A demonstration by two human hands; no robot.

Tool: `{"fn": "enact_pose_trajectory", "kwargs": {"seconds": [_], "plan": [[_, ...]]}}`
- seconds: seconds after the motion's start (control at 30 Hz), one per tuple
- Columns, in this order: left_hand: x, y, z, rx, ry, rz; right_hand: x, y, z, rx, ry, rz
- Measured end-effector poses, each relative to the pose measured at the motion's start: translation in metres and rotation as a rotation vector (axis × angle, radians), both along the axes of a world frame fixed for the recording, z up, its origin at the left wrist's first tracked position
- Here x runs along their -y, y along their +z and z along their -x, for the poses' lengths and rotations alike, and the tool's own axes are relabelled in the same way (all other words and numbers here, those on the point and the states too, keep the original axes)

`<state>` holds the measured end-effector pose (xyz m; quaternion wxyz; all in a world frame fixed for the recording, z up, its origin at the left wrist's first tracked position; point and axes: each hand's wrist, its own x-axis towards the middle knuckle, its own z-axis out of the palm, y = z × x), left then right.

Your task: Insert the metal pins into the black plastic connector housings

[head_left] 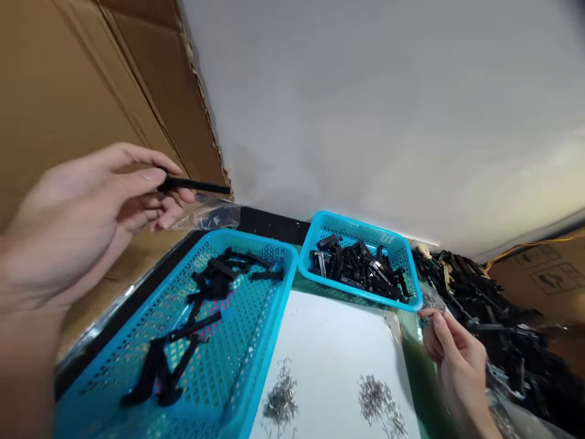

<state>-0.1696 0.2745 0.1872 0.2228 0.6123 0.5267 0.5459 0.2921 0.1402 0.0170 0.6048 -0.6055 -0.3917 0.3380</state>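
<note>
My left hand [132, 189] is raised at the left, with a slim black part [198, 185] pinched between thumb and fingers and pointing right. Just beyond its lower fingers is a clear plastic bag [214, 216]. Below lies a large blue basket [286, 305] with several black parts [214, 280] in it. My right hand [450, 341] is at the right, near the corner of a smaller blue basket [365, 294] full of black pieces. Its thumb and forefinger are pressed together; anything between them is too small to make out.
A white board [329, 341] bears two piles of small metal pieces, one at the left [281, 399] and one at the right [377, 399]. A heap of black parts [489, 305] lies at the right. Cardboard [91, 73] stands at the left, beside a pale wall [365, 110].
</note>
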Motion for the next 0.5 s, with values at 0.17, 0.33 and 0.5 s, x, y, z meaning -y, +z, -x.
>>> {"fn": "enact_pose_trajectory", "kwargs": {"seconds": [0.17,0.33,0.5], "plan": [[-0.034,0.013,0.021,-0.022,-0.179,0.342,-0.023,0.002,0.016,0.067,-0.042,-0.056],[-0.041,0.000,0.022,-0.146,-0.208,0.442,-0.022,-0.005,0.024,0.341,-0.088,-0.130],[0.013,-0.017,-0.012,-0.167,-0.102,-0.055,-0.009,-0.015,0.028,0.723,-0.058,-0.348]]}}
